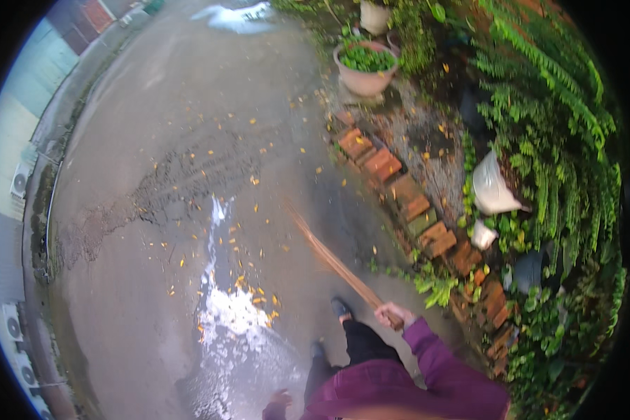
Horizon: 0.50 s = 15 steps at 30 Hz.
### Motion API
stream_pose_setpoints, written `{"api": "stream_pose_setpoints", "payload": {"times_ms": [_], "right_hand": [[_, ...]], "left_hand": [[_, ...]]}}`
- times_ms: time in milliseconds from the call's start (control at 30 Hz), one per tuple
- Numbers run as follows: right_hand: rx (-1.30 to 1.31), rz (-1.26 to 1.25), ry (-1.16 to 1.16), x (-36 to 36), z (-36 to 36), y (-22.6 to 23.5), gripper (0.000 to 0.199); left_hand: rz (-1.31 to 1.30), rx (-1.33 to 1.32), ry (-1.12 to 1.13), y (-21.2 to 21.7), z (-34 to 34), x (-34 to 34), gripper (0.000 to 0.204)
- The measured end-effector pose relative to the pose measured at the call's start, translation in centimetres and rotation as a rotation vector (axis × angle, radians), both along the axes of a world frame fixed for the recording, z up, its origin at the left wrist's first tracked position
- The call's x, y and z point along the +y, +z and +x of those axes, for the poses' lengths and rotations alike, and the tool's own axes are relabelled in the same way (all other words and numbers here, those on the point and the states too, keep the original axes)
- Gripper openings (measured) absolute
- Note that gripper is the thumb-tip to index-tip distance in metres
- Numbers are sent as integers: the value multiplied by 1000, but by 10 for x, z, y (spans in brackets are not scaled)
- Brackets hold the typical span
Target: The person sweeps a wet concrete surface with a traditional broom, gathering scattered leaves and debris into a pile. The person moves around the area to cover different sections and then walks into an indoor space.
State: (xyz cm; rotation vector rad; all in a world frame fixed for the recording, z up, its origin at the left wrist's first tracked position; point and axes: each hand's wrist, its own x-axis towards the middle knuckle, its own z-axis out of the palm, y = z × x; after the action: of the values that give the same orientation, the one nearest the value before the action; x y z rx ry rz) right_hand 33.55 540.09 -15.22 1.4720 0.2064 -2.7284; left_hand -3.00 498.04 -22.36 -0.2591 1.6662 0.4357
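Note:
My right hand [393, 316] is closed around the thick end of a stick broom [341, 270], a bundle of thin brown twigs. The broom slants forward and left from my fist, and its far tips are smeared by motion over the wet pavement [140, 280]. Yellow fallen leaves [250, 285] lie scattered to the left of the broom, several of them beside a bright wet patch [234, 315]. Low at the bottom edge, by my purple clothing, hangs my left hand [278, 399]. It is small and blurred, its fingers cannot be made out, and no held thing shows there.
Along the right runs a border of loose red bricks [406, 196] with dense green plants [539, 140] behind. A round planter [366, 70] and a white pot [495, 187] stand among them. A wall with air-conditioner units [19, 182] lines the left. Another puddle [238, 17] shines far ahead.

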Motion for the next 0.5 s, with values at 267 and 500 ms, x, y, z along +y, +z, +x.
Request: {"api": "stream_pose_setpoints", "payload": {"times_ms": [267, 500], "right_hand": [[-209, 366, -30, 74, 1, -7, 10], [-308, 383, 117, 124, -81, -108, 6]], "left_hand": [[645, 388, -72, 46, 10, 152, 38], [545, 902, -1145, -3, 55, 14, 32]]}}
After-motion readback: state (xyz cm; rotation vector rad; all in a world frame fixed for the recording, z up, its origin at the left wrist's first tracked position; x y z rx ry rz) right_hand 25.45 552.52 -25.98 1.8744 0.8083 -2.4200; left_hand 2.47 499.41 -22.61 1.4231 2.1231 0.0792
